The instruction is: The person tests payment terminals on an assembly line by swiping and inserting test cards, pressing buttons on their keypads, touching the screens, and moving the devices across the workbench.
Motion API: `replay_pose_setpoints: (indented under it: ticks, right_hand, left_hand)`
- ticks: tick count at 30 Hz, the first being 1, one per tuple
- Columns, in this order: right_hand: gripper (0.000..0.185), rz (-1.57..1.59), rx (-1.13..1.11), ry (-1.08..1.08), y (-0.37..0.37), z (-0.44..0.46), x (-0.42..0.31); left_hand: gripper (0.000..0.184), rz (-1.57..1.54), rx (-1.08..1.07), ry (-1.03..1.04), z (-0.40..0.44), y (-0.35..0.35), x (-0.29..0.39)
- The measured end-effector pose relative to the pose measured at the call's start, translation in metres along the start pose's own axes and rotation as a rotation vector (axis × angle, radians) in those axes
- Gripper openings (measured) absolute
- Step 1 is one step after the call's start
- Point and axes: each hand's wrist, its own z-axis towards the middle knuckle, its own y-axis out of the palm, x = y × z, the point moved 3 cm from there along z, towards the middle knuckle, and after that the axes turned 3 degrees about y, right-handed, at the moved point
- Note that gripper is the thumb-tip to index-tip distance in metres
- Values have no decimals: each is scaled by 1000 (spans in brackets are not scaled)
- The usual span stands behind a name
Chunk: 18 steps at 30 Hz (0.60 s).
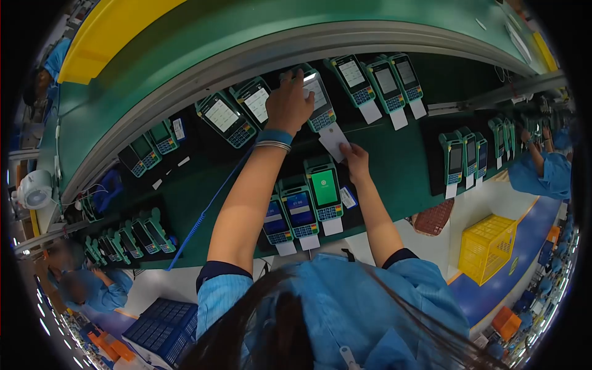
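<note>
My left hand (288, 106) is closed on the upper left side of a green-edged card payment terminal (321, 102), its thumb over the lit screen. Part of that terminal is hidden behind the hand. A blue strap (275, 136) circles my left wrist. Between the fingers of my right hand (356, 161) is a white card (333, 142), its far end at the terminal's lower edge; whether it sits in the slot I cannot tell. Nearer me lies a terminal with a green screen (324, 187), beside a blue-screened terminal (300, 209). White cards stick out of their lower ends.
More terminals (226, 117) line the back of the green bench (394, 151), some with cards at their lower ends. A coiled blue cord (196, 229) runs to my left wrist. Yellow (487, 250) and blue crates (161, 330) stand on the floor. Co-workers (546, 169) sit at both sides.
</note>
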Motion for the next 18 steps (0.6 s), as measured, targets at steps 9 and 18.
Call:
replay_pose_setpoints:
  ticks: [9,18]
  right_hand:
    - [31,-39,-19,73,-7,-4,-8]
    - [28,-28,-77,-16,8,22,-5]
  left_hand:
    - [49,58,-167,-181,-3,21,-6]
    - [32,77,66,-116,-5,6,-14]
